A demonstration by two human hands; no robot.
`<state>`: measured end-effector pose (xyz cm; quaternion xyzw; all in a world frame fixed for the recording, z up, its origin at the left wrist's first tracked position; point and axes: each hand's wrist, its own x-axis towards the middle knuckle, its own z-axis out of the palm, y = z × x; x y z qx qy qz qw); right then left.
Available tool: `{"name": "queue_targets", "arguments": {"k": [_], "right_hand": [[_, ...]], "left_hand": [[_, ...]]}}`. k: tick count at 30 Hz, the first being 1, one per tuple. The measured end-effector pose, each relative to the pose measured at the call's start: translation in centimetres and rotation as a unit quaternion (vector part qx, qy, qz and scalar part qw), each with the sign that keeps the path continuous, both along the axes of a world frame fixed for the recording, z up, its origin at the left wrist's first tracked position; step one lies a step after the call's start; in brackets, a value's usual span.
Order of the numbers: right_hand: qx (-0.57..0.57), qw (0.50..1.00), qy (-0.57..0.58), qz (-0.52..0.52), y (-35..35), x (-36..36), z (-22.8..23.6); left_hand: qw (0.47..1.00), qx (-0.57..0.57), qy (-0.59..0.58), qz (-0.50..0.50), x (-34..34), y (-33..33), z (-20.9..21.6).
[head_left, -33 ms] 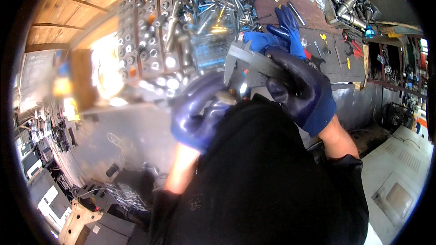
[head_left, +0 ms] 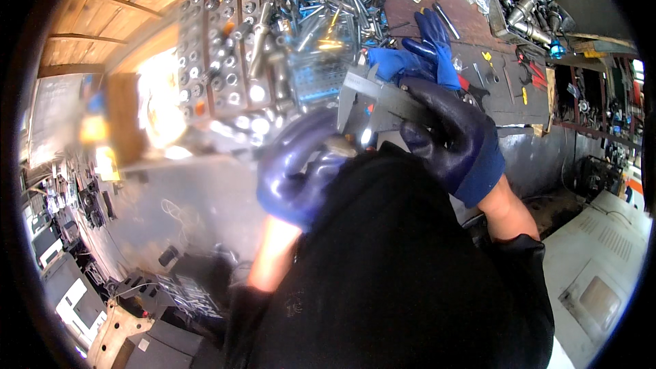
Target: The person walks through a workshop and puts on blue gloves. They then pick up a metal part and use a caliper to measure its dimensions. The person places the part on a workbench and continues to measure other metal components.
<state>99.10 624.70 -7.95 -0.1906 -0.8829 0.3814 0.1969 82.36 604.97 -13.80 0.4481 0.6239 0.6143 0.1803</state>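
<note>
Dark blue coated gloves cover both my hands. My right hand is closed round the beam of a grey metal caliper, whose jaws point left and toward me. Close to the jaws, my left hand is curled with its fingers pinched on a small metal part. The part's far end and exact kind are hidden by the glove and glare. Whether the caliper's jaws touch it, I cannot tell. Just beyond my right hand lies a spare pair of blue gloves on the bench.
A rack of tool holders stands at the back left. Beside it, a blue tray lies under loose drill bits and cutters. A bin of metal fittings sits at the far right, with red-handled pliers nearer on the dark mat.
</note>
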Motion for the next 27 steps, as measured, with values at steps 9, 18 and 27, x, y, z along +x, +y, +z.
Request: {"name": "queue_targets", "arguments": {"k": [9, 18, 27], "right_hand": [[-0.037, 0.999, -0.025, 0.000, -1.8, 0.6, 0.3], [-0.005, 0.999, -0.035, -0.003, -1.7, 0.6, 1.7], [-0.013, 0.999, -0.049, -0.008, -2.1, 0.5, 2.5]], "left_hand": [[0.997, 0.001, -0.063, -0.041, 0.8, 0.8, 1.9], [0.996, 0.017, -0.076, -0.046, 1.0, 0.7, 1.4], [0.989, -0.012, -0.140, -0.050, 1.2, 0.4, 2.0]]}}
